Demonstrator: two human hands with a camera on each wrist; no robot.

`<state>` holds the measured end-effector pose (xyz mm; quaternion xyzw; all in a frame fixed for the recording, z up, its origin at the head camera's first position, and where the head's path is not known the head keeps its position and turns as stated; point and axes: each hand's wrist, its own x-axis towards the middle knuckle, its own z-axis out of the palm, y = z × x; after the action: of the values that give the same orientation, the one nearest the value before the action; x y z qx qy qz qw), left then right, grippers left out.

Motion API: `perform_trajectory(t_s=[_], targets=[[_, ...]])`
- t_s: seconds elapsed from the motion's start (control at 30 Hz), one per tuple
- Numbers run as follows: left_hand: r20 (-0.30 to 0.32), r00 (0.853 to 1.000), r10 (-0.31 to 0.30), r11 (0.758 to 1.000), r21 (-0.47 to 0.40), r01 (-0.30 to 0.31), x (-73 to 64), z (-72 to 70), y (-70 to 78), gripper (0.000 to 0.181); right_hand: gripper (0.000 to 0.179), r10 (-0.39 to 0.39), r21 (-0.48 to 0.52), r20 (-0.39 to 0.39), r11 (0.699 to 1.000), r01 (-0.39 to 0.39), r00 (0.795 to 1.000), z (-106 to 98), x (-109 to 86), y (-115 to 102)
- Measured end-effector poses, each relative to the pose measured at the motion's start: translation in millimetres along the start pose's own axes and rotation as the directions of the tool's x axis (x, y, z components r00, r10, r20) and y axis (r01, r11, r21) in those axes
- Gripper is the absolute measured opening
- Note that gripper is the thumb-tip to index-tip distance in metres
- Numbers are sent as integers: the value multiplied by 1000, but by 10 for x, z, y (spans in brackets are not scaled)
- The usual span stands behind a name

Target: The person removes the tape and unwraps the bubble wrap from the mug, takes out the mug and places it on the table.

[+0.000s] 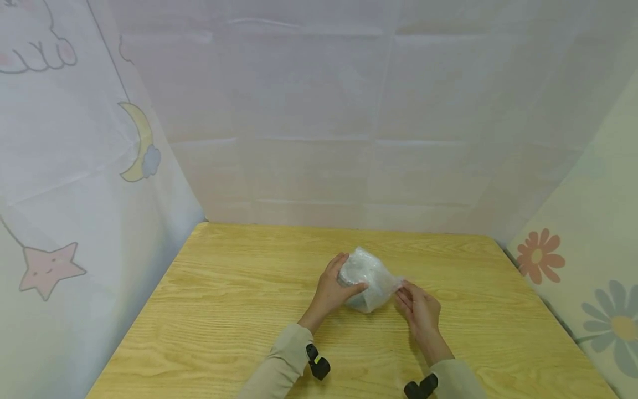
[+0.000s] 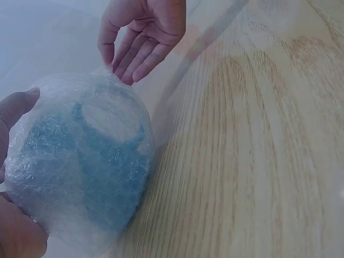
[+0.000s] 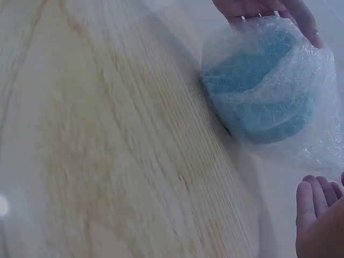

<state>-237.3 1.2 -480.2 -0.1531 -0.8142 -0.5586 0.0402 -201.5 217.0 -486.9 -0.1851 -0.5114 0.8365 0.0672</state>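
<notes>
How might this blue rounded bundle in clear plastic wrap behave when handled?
The crinkled clear plastic wrap narrows toward the right hand, so that end is probably floppy. The blue rounded object inside bulges it out, likely feeling stiffer; its curved outline suggests it might roll.

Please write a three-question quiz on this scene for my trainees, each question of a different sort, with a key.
1. Multiple choice: what does the right grip pinch?
A) the table's edge
B) the narrow end of the translucent wrap
C) the left sleeve

2. True or false: the left grip holds the wrapped bundle on the side away from the right grip.

3. Fill in the colour: through the wrap, in both wrist views, a ____ item shows.

Key: 1. B; 2. True; 3. blue.
</notes>
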Motion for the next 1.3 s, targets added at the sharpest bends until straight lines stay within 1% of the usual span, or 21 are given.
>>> perform_trajectory(t_s=[0.07,0.13,0.27,0.33,0.4,0.47,0.57,0.7,0.8,0.93,1.0,1.07,1.13,1.17,1.2,1.23,1.3], targets=[[3,1000,-9,1000,5,9,1,-5,4,86,11,-39,-36,-31,999,38,999,8,2,-1],[2,1000,-16,1000,8,16,0,-9,8,88,13,-74,-66,-64,995,70,995,19,3,-6],[-12,1000,-26,1000,7,26,-15,-13,25,91,31,-161,-125,-98,981,148,982,27,21,-18],[-33,999,-34,999,4,34,-31,-10,36,93,35,-213,-172,-98,966,194,972,24,33,-24],[-61,997,-42,999,9,43,-47,-4,48,94,35,-273,-239,-88,939,246,958,16,45,-30],[-94,995,-45,999,15,46,-63,4,59,95,34,-331,-305,-79,906,294,940,11,59,-34],[-134,990,-49,998,19,52,-74,20,72,95,31,-418,-410,-50,837,363,907,9,82,-35],[-157,985,-70,997,4,71,-87,33,85,96,28,-508,-493,26,743,453,861,21,98,-44],[-166,982,-93,996,-8,93,-104,44,89,97,27,-553,-487,105,696,527,827,60,65,-91],[-178,977,-117,993,-36,112,-125,71,82,99,25,-604,-475,202,628,616,771,170,-46,-219],[-181,976,-122,992,-53,114,-132,84,77,100,25,-612,-485,241,596,640,753,225,-88,-275],[-186,975,-123,991,-68,112,-136,99,72,100,25,-615,-502,277,562,657,738,233,-56,-273],[-186,974,-132,990,-82,118,-138,116,75,100,25,-626,-516,317,516,683,712,214,7,-243],[-184,973,-138,988,-88,124,-138,126,76,100,25,-630,-517,332,500,694,702,202,45,-221],[-185,973,-142,988,-94,126,-140,134,78,100,24,-639,-514,354,477,713,683,211,40,-227],[-183,972,-148,986,-98,131,-138,144,79,100,24,-649,-515,377,446,732,661,221,29,-233],[-179,971,-158,984,-106,141,-134,159,85,101,24,-662,-504,413,406,762,626,214,60,-217]])
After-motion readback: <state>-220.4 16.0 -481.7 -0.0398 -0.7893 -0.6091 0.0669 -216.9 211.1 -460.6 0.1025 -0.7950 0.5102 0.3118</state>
